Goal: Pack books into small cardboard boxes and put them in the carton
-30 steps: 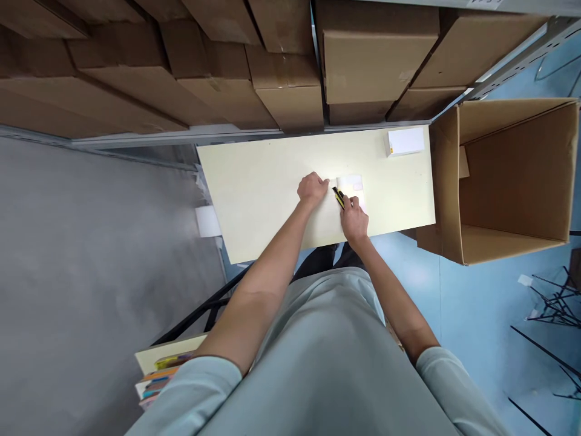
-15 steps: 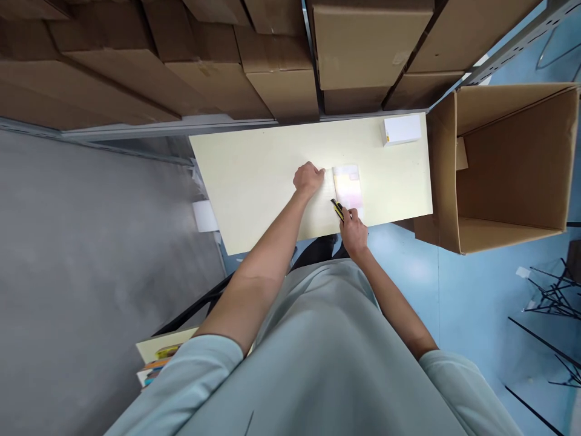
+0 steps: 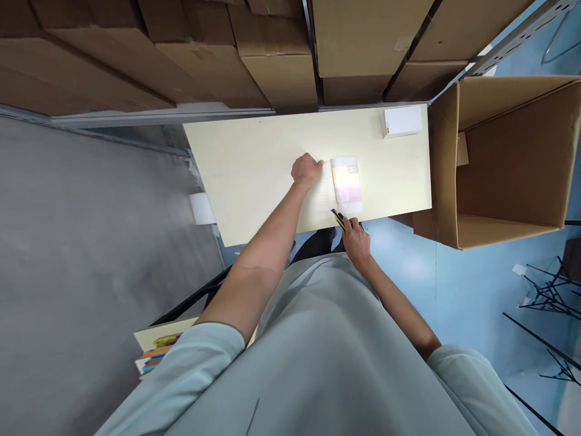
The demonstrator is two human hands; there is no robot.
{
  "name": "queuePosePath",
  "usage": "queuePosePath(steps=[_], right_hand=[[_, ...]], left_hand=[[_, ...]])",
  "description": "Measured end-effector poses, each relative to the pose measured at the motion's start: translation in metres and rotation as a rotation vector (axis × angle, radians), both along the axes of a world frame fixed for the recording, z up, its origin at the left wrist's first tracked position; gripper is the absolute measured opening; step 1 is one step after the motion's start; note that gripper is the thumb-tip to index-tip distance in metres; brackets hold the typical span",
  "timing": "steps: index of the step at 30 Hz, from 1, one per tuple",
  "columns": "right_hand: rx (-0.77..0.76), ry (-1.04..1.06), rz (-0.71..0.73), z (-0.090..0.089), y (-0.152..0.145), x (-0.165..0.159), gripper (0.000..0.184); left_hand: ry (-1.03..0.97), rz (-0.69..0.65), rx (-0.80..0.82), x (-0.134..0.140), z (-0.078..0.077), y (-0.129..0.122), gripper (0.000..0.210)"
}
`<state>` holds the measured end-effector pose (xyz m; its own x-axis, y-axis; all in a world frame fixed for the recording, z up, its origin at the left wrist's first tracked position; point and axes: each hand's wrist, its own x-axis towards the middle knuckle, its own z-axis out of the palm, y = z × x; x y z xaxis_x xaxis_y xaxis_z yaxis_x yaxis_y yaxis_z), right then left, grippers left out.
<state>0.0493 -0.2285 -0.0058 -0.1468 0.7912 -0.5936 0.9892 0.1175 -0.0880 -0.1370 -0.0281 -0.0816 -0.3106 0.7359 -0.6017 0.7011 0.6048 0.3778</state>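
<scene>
Notebook (image 3: 347,181) of rectangular pink-and-white paper looks light, floppy, best held by the edge beside our left hand (image 3: 307,171), curled, grip unclear; our right hand (image 3: 356,241) clasps a slim black-and-yellow cutter (image 3: 339,218).

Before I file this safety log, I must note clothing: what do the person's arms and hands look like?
The left sleeve and right sleeve are short, plain and pale grey-blue. The left hand and right hand are ungloved; no watch or bracelet shows.

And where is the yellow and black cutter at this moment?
In the head view, right of centre: the right hand holds the cutter at the near edge of the table, close to the booklet.
</scene>
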Motion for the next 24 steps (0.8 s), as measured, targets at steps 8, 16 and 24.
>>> queuePosePath(steps=[8,16,24], right_hand=[[-0.040,-0.022,0.117,0.000,-0.010,0.013,0.051],[-0.111,0.053,0.187,0.025,0.009,0.031,0.043],[0.072,0.206,0.033,0.074,0.088,0.068,0.039]], left_hand=[[0.001,0.016,0.020,0.003,-0.003,-0.001,0.026],[0.015,-0.035,0.049,0.008,0.004,-0.009,0.033],[-0.059,-0.332,0.453,0.034,0.110,-0.039,0.027]])
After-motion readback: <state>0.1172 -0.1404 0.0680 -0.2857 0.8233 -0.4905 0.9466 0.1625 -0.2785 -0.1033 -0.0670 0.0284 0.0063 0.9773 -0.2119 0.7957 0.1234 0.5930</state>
